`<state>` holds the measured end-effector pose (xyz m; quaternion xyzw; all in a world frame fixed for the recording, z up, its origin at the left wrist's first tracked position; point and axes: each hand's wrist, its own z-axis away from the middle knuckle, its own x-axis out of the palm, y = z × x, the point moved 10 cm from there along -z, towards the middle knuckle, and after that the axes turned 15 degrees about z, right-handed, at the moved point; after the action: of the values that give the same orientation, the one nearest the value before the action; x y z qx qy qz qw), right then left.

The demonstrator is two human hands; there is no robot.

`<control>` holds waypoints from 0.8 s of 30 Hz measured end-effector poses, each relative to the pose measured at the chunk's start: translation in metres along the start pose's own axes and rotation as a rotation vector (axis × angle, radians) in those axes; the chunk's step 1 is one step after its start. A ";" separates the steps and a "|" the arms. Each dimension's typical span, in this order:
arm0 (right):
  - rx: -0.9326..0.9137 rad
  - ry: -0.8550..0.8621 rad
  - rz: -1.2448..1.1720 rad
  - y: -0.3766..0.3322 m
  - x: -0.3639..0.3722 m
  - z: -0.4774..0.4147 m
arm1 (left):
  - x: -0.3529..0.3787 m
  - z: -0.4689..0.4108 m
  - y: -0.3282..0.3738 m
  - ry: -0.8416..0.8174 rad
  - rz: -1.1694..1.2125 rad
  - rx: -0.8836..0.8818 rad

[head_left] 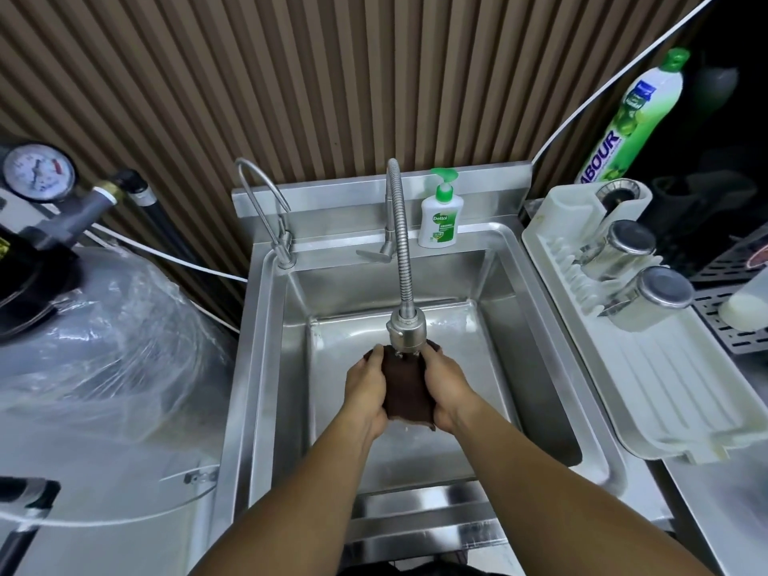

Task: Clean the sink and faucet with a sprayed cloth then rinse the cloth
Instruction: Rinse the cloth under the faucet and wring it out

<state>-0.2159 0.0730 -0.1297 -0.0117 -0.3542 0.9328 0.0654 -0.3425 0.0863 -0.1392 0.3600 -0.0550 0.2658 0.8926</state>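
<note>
Both forearms reach out over the steel sink [266, 367], and the left hand [368, 390] and right hand [442, 388] each have their grip clamped on a side of the brown cloth [405, 392]. It hangs bunched just under the spray head of the flexible faucet [405, 259]. A soap bottle [439, 214] stands on the back ledge.

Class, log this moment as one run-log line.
stage: rinsing | left hand and right hand: gripping brown cloth | place: under faucet head, over sink
</note>
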 end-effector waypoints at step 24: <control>-0.231 0.108 0.119 -0.026 0.009 -0.016 | 0.035 -0.008 0.008 -0.042 -0.066 0.038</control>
<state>-0.2213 0.1042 -0.1247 -0.0902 -0.4539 0.8861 0.0270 -0.3174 0.1117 -0.1294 0.3839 -0.0568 0.2298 0.8925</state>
